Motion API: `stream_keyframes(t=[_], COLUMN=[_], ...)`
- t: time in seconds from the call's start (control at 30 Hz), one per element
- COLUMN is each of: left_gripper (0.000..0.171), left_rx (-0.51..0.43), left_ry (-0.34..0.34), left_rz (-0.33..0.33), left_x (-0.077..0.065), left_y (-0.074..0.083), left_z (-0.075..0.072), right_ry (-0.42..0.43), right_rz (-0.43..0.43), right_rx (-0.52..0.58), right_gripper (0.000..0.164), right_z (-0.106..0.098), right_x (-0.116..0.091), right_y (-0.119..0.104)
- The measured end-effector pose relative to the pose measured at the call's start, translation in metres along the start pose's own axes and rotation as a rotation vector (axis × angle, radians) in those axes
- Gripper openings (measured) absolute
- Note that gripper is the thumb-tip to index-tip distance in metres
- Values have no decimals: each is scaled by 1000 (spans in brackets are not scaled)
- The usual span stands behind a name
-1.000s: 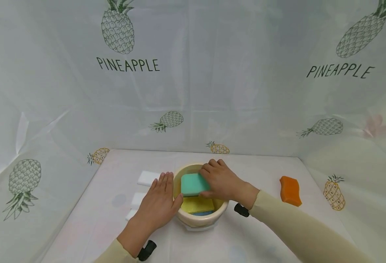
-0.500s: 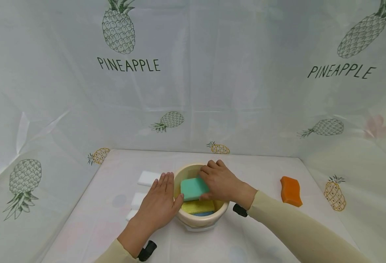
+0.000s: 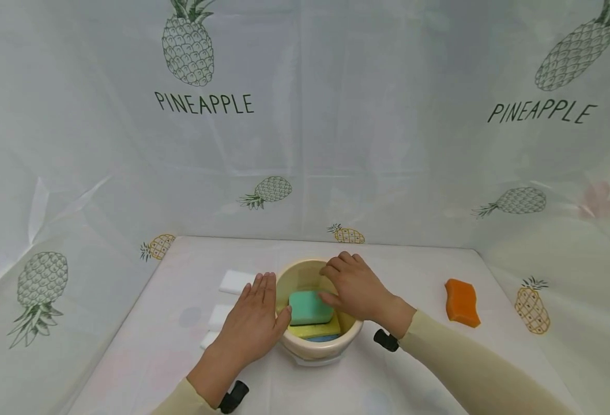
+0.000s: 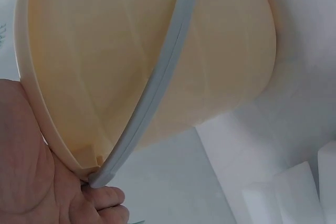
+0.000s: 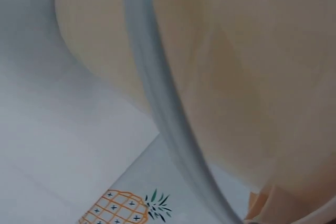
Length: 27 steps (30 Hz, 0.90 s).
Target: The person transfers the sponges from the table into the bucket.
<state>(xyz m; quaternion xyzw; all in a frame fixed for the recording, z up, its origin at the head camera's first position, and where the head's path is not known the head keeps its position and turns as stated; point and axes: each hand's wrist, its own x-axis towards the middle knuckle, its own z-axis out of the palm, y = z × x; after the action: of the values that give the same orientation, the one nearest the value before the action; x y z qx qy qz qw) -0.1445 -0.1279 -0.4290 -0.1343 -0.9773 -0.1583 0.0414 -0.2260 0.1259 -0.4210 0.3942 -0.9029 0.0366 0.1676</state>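
Beige sleeves fill the lower left and lower right of the frame, with a black device at the left wrist and another at the right. Just above, at lower centre, here's the left hand: fingers straight and together, thumb out, flat against the left side of a cream bucket! The left wrist view backs that up, palm touching the rim close to the end of the grey handle. Across at the right side of the rim, the right hand is gripping nothing, fingers loosely bent and apart from the stack, thumb out over the bucket's mouth; whether that thumb grazes anything, I can't tell.

And what a stack inside! It's 3 colours deep: a strip of blue sponge lowest, the yellow sponge over it, and the teal sponge on top. Left of the left hand lie 3 white blocks, partly hidden behind it. Out at right, well apart, 1 orange sponge sits on the white counter. Farthest back hangs a pale sheet, "PINEAPPLE" printed 2 times, upper left and upper right.
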Motion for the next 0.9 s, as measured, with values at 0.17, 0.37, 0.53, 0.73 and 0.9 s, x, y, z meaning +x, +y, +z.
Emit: stream_keyframes(t=[0.17, 0.37, 0.53, 0.73, 0.9], left_gripper=[77, 78, 78, 77, 78], left_rx=[26, 55, 42, 19, 22], left_ry=[0, 6, 4, -9, -14], left_rz=[4, -9, -9, -7, -12], left_x=[0, 0, 0, -1, -1], left_y=[2, 3, 3, 2, 1], left_z=[-1, -2, -2, -1, -1], right_ry=[133, 211, 261, 301, 274], right_rz=[36, 51, 48, 36, 25], right_rx=[47, 38, 24, -20, -86], right_gripper=[28, 27, 27, 23, 28], right_z=[1, 5, 5, -3, -13], right_x=[-9, -15, -19, -32, -56], right_y=[3, 9, 11, 22, 43])
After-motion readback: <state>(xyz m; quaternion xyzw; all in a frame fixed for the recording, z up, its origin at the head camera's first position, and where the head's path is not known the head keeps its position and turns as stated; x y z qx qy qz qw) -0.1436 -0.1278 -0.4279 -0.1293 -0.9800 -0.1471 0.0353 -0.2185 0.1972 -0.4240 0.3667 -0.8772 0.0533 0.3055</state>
